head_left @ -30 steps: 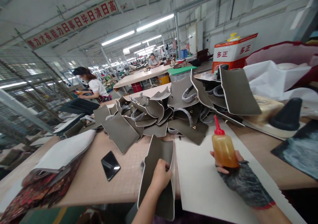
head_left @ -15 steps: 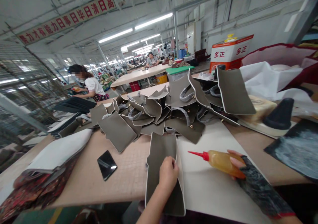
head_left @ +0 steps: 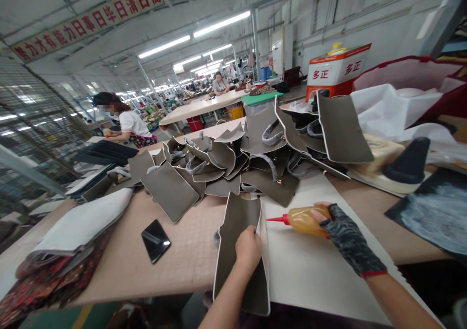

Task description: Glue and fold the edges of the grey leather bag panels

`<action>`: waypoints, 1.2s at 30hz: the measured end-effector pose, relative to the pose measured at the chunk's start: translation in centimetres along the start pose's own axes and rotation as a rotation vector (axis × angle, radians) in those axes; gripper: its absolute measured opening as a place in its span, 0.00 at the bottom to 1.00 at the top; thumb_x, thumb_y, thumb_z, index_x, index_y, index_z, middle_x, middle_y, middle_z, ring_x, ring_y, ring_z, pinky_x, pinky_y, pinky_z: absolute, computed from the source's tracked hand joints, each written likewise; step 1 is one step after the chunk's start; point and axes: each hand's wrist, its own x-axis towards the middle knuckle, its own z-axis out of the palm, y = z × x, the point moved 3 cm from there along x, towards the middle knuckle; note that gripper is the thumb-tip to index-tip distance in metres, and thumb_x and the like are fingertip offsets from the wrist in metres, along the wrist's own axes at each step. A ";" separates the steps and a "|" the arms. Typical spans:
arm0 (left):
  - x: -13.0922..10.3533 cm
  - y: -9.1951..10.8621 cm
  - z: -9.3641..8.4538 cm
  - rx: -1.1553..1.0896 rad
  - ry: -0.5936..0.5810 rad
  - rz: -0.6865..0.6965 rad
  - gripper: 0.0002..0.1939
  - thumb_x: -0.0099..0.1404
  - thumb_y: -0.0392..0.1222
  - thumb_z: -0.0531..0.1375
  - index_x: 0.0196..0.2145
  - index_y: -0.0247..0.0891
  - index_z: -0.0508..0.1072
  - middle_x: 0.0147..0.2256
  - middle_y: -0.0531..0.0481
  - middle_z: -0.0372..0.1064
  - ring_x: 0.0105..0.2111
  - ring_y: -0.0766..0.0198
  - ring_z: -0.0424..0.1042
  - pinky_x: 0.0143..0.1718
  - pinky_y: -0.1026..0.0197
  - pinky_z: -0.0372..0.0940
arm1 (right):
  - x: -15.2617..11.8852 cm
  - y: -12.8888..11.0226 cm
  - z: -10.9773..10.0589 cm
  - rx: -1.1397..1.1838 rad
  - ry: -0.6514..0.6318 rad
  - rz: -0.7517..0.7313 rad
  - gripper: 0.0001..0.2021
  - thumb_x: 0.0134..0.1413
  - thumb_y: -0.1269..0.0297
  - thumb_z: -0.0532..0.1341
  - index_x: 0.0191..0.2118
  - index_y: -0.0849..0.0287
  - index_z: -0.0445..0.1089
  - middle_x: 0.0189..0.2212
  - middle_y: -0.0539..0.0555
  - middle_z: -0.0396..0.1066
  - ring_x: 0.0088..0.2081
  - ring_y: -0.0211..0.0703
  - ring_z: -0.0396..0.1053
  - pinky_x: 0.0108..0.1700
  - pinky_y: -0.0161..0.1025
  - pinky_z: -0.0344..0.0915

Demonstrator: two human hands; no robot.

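My left hand [head_left: 249, 247] is closed on the right edge of a grey-brown bag panel [head_left: 241, 214] with white edges. The panel stretches over the table's front edge and bends a little under the hand. In my right hand [head_left: 339, 229], which wears a dark fingerless glove, is a squeeze bottle [head_left: 301, 219] of amber liquid, likely glue. Its red nozzle points left and ends just right of the panel's edge, apart from it. Beneath the bottle lies a large pale sheet [head_left: 302, 270].
Behind my hands is a heap of grey-brown bag pieces [head_left: 171, 192] with wrapped handles. A black phone [head_left: 155, 241] lies left, near folded cloth [head_left: 80, 222]. A black cone [head_left: 410, 161] and a red-and-white can [head_left: 330, 73] are at right. Another person [head_left: 129, 124] works at left.
My right hand has brought the squeeze bottle left and slightly up, its nozzle now close to the panel's edge. My left hand keeps its hold on the panel.
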 end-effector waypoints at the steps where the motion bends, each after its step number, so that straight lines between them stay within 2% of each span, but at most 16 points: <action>1: 0.0 0.0 0.1 -0.003 0.000 0.000 0.15 0.61 0.35 0.48 0.38 0.39 0.72 0.36 0.46 0.74 0.37 0.60 0.72 0.33 0.64 0.59 | 0.1 0.1 0.5 -0.017 -0.004 0.000 0.23 0.46 0.45 0.56 0.43 0.56 0.64 0.37 0.55 0.68 0.35 0.48 0.68 0.31 0.41 0.66; 4: 0.0 -0.1 0.1 -0.007 0.000 0.008 0.15 0.61 0.35 0.48 0.38 0.39 0.72 0.36 0.46 0.74 0.37 0.60 0.72 0.33 0.64 0.59 | 0.7 -0.1 1.7 -0.037 -0.027 -0.022 0.22 0.46 0.45 0.56 0.42 0.56 0.64 0.36 0.55 0.68 0.36 0.48 0.67 0.38 0.44 0.66; 8: -0.1 0.0 0.1 -0.012 -0.004 0.020 0.14 0.62 0.36 0.48 0.39 0.38 0.72 0.36 0.46 0.74 0.37 0.60 0.72 0.33 0.65 0.59 | 1.7 -0.9 2.5 -0.071 0.027 -0.116 0.21 0.46 0.46 0.56 0.41 0.56 0.63 0.36 0.56 0.67 0.37 0.49 0.66 0.45 0.46 0.63; 12: 0.0 0.0 0.1 -0.027 0.001 0.030 0.14 0.62 0.36 0.48 0.40 0.38 0.72 0.38 0.46 0.74 0.39 0.60 0.72 0.35 0.64 0.59 | 2.7 -1.6 2.8 -0.102 0.053 -0.187 0.21 0.48 0.46 0.55 0.42 0.56 0.62 0.38 0.57 0.67 0.38 0.50 0.66 0.44 0.46 0.64; 21: 0.2 0.0 0.3 -0.040 -0.001 0.057 0.14 0.62 0.36 0.49 0.39 0.38 0.72 0.37 0.46 0.74 0.38 0.60 0.72 0.35 0.65 0.59 | 4.0 -1.8 2.9 -0.132 0.048 -0.226 0.19 0.48 0.49 0.56 0.41 0.57 0.63 0.38 0.56 0.67 0.39 0.48 0.66 0.45 0.44 0.63; 36: 0.1 0.1 0.1 -0.024 -0.009 0.047 0.13 0.63 0.37 0.50 0.41 0.37 0.72 0.38 0.46 0.74 0.38 0.62 0.72 0.35 0.66 0.59 | 5.0 -1.7 2.9 -0.162 -0.022 -0.205 0.15 0.48 0.52 0.56 0.39 0.55 0.64 0.36 0.55 0.69 0.37 0.48 0.68 0.42 0.43 0.64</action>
